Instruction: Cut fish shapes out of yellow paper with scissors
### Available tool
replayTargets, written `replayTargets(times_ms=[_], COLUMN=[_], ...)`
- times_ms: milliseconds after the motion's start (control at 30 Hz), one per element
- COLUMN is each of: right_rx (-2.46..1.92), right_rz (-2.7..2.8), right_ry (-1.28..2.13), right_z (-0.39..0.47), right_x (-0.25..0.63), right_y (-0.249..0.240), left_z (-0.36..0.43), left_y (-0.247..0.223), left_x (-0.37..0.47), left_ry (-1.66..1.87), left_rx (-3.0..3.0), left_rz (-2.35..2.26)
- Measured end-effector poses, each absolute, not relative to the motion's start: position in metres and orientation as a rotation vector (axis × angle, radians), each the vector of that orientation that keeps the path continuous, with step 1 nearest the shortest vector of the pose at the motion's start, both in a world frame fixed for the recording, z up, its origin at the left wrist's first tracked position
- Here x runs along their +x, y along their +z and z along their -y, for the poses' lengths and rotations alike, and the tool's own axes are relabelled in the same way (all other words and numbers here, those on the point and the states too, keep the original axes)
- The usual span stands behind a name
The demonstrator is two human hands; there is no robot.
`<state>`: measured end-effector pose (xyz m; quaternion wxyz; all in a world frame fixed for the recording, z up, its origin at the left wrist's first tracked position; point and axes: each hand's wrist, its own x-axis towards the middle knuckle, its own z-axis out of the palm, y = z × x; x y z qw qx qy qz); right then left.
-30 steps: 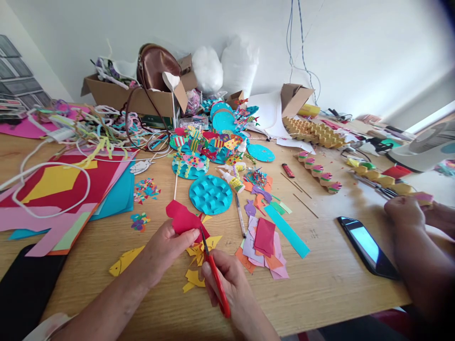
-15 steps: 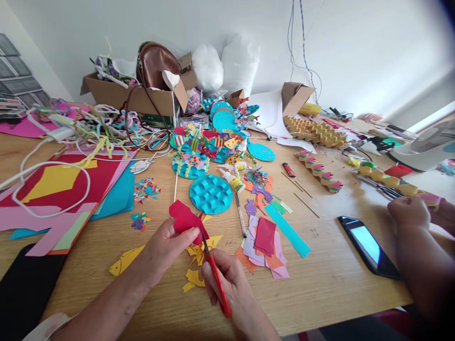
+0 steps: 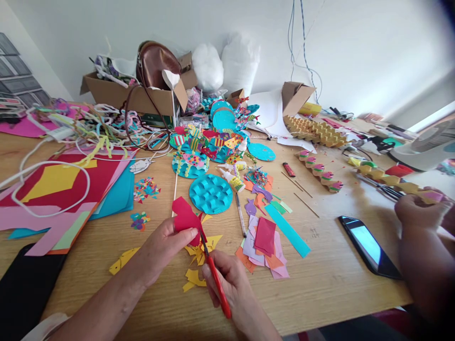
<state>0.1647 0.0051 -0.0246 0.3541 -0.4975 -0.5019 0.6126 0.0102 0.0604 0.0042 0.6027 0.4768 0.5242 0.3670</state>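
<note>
Between the fingers and thumb of my left hand [image 3: 168,246] is a piece of red paper [image 3: 185,215]. My right hand [image 3: 229,279] is closed round the red handles of scissors [image 3: 219,284], whose dark blades meet the paper's right edge. Yellow paper scraps [image 3: 195,278] lie under and beside the blades. Left of them, a yellow paper fish [image 3: 122,260] is partly covered by my left forearm. A round turquoise piece with curled paper loops [image 3: 211,194] lies just beyond the red paper.
Coloured paper pieces [image 3: 265,237], a pen [image 3: 241,215] and a glue bottle [image 3: 232,180] lie right of centre. A phone [image 3: 369,246] is near another person's hands [image 3: 419,213] at the right. Paper sheets [image 3: 64,189] and a white cable cover the left.
The red paper has turned slightly in my left hand, and the scissor blades have shifted slightly along its edge. At the right, the other person's hands have moved a little.
</note>
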Motion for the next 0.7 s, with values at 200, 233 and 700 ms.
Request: replayTargets(times_ms=[200, 233, 700], right_rx=[-1.289, -1.29, -1.303], right_rz=[1.277, 1.269, 1.298], right_ry=[1.603, 1.611, 1.582], right_z=[-0.0055, -0.0057, -0.005], right_x=[0.1624, 0.1621, 0.1638], right_y=[-0.027, -0.0268, -0.0265], left_z=[-0.0608, -0.0607, -0.06], left_y=[0.004, 0.0039, 0.0026], left_x=[0.011, 0.0111, 0.0116], left_ry=[0.895, 0.891, 0.91], left_rx=[1.144, 1.142, 0.994], left_rz=[-1.26, -1.255, -1.185])
